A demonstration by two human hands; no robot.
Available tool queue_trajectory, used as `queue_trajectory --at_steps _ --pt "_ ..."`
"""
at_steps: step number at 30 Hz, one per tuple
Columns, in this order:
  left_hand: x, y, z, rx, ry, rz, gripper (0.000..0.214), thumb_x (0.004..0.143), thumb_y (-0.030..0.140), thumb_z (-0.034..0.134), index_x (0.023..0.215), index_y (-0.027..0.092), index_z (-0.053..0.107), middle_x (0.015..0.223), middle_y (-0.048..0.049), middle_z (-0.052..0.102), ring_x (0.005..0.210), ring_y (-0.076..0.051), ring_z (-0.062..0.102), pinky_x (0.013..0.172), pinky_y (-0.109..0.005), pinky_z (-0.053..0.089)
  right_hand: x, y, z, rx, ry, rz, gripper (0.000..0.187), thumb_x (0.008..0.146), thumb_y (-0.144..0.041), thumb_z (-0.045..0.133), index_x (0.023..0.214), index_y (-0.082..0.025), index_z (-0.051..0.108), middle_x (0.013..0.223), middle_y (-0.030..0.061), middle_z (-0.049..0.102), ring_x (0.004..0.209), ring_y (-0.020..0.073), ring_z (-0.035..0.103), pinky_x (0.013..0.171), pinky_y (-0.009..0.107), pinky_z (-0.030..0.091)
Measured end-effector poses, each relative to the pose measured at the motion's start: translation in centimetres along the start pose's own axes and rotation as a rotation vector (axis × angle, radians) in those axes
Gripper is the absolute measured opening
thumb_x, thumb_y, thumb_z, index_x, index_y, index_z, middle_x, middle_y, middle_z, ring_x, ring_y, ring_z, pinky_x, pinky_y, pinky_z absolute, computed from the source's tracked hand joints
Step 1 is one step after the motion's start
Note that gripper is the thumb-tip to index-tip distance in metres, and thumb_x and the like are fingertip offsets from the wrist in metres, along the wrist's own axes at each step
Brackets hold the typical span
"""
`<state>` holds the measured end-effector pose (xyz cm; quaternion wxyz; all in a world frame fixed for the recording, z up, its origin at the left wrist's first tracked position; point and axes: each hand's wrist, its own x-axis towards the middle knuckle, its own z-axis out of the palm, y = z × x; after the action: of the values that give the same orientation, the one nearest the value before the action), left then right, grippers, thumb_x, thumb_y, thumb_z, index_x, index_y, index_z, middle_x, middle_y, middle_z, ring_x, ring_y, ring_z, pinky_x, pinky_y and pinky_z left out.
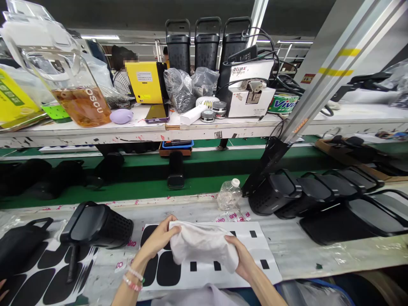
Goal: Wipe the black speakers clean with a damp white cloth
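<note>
Above the sheet (270, 253), a white cloth (204, 244) spans the space between two hands, its lower edge sagging; whether it touches the sheet I cannot tell. The left grip (162, 235) is pinched on the cloth's left end, thumb on top, and the right grip (244, 257) is closed on its right end, so both are taken up with it.

As far as can be judged, the cloth is only being handled or spread, with no wiping or wrapping under way: it is apart from every black unit in view. On the sheet, large pads (168, 268) lie at its left and small squares (264, 264) at its right; those in view look unused, though cloth and hands hide some spots. Left of the sheet, one unit (98, 225) rests on the desk (302, 265), seemingly waiting its turn. Right of the sheet, several units (277, 193) are lined up; whether these are finished or left to do is unclear. Just beyond the sheet is a clear bottle (228, 196), probably no part of the work.
</note>
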<state>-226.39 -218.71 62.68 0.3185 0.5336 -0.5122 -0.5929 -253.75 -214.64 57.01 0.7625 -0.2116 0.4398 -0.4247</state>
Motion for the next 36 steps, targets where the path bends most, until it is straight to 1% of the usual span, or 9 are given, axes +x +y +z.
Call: queue_trajectory --at_steps 7,11,14,19,22,26,29,32,36 --pt "-0.1 0.3 7.0 0.066 0.063 -0.037 0.016 0.082 0.035 0.051 0.086 0.025 0.039 0.058 0.0074 0.05 0.031 -0.011 0.042 0.032 -0.022 0.022 0.2 4.5 2.0 0.379 -0.277 0.14 0.026 0.08 -0.027 0.063 0.1 -0.01 0.066 0.097 0.0113 0.07 0.101 0.0261 0.063 0.092 0.039 0.046" --pt "-0.9 0.7 10.9 0.217 -0.27 -0.009 0.023 0.074 0.031 0.063 0.095 0.023 0.057 0.082 -0.0025 0.061 0.052 -0.014 0.057 0.036 -0.021 0.034 0.3 4.2 1.6 0.386 -0.19 0.119 0.023 0.075 -0.039 0.067 0.078 -0.016 0.064 0.072 0.0063 0.067 0.09 0.0294 0.066 0.083 0.044 0.051" --pt "-1.5 1.1 11.6 0.303 -0.472 -0.018 0.035 0.075 0.032 0.064 0.109 0.025 0.062 0.106 -0.0078 0.06 0.081 -0.02 0.06 0.047 -0.021 0.045 0.0 3.1 0.8 0.393 -0.114 0.071 0.043 0.076 -0.06 0.059 0.07 -0.018 0.061 0.068 0.0078 0.066 0.089 0.0314 0.065 0.079 0.046 0.053" --pt "-0.8 0.4 9.9 0.217 -0.275 -0.079 0.042 0.079 0.045 0.061 0.114 0.022 0.061 0.107 -0.0123 0.057 0.083 -0.023 0.058 0.045 -0.023 0.05 -0.6 0.6 -0.2 0.24 0.164 -0.185 0.049 0.069 -0.06 0.066 0.084 -0.013 0.066 0.08 0.0133 0.069 0.093 0.0334 0.065 0.08 0.047 0.053" --pt "-0.2 -1.3 9.3 0.213 -0.228 -0.067 0.049 0.075 0.053 0.063 0.111 0.02 0.062 0.101 -0.012 0.058 0.076 -0.021 0.057 0.042 -0.024 0.05 -1.1 -2.4 -1.5 0.089 0.443 -0.402 0.046 0.058 -0.049 0.076 0.084 -0.012 0.066 0.081 0.0144 0.07 0.092 0.0342 0.065 0.079 0.045 0.053" --pt "0.2 -3.2 10.2 0.287 -0.291 -0.041 0.054 0.074 0.062 0.057 0.108 0.02 0.06 0.096 -0.0089 0.058 0.07 -0.017 0.055 0.039 -0.02 0.044 -2.6 -10.1 -4.6 -0.057 0.858 -0.709 0.059 0.078 -0.058 0.053 0.113 -0.011 0.056 0.118 0.0162 0.061 0.114 0.0318 0.055 0.092 0.043 0.047" --pt "0.3 -3.6 11.1 0.389 -0.35 -0.022 0.048 0.078 0.057 0.053 0.108 0.021 0.059 0.098 -0.0073 0.061 0.068 -0.015 0.055 0.05 -0.023 0.045 -2.8 -17.4 -7.0 -0.318 1.073 -0.888 0.051 0.085 -0.042 0.048 0.127 -0.013 0.047 0.142 0.0135 0.043 0.134 0.0274 0.033 0.108 0.04 0.03" --pt "0.1 -3.3 11.6 0.449 -0.422 0.003 0.041 0.081 0.05 0.051 0.11 0.022 0.058 0.099 -0.0053 0.062 0.069 -0.014 0.055 0.071 -0.029 0.046 -1.3 -22.8 -8.3 -0.586 1.073 -0.867 0.034 0.079 -0.03 0.054 0.108 -0.014 0.062 0.127 0.0157 0.056 0.127 0.0307 0.041 0.104 0.041 0.031" --pt "-0.5 -2.9 11.0 0.441 -0.444 -0.035 0.04 0.082 0.048 0.051 0.111 0.022 0.057 0.101 -0.0053 0.062 0.07 -0.014 0.055 0.069 -0.027 0.045 0.4 -24.2 -8.7 -0.786 1.075 -0.738 0.024 0.07 -0.04 0.065 0.068 -0.016 0.063 0.077 0.0156 0.066 0.095 0.0365 0.06 0.085 0.043 0.042"
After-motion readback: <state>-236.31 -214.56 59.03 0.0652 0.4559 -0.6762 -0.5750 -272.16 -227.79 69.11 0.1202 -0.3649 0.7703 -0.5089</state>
